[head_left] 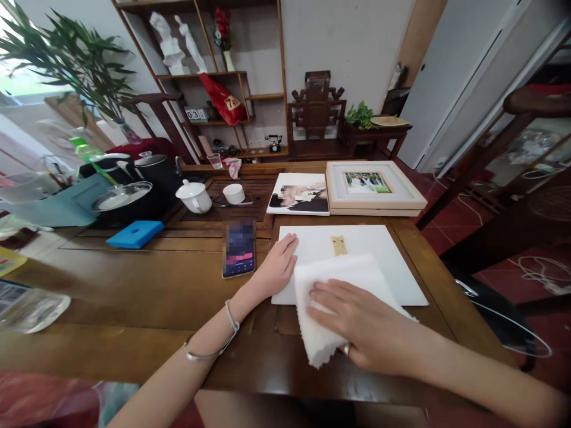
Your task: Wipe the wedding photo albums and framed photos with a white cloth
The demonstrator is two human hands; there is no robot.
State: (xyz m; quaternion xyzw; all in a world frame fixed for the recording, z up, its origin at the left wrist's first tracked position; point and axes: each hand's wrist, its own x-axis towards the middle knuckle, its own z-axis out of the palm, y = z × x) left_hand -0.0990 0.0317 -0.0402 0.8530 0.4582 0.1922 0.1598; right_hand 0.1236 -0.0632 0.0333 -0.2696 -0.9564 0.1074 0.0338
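Head view shows a white towel [357, 270] which lies over the near part of a white board [392, 252], on the brown wooden tabletop [156, 291]. The right hand [352, 318] grips this towel: its fingers are stretched across the top, and a digit with a ring is bent at the near edge. The left hand [281, 264] is open, palm down, with its fingers resting on the board's left edge. Just beyond the towel, on the board, there is a small beige cut-out [338, 245]. To the left of the left hand lies a smartphone [238, 249]. Behind the board are a photo panel [298, 196] and, beside it, a framed photograph [377, 185]. Farther left stand a small white cup [234, 193], a white lidded cup [194, 197] and a blue block [135, 234].
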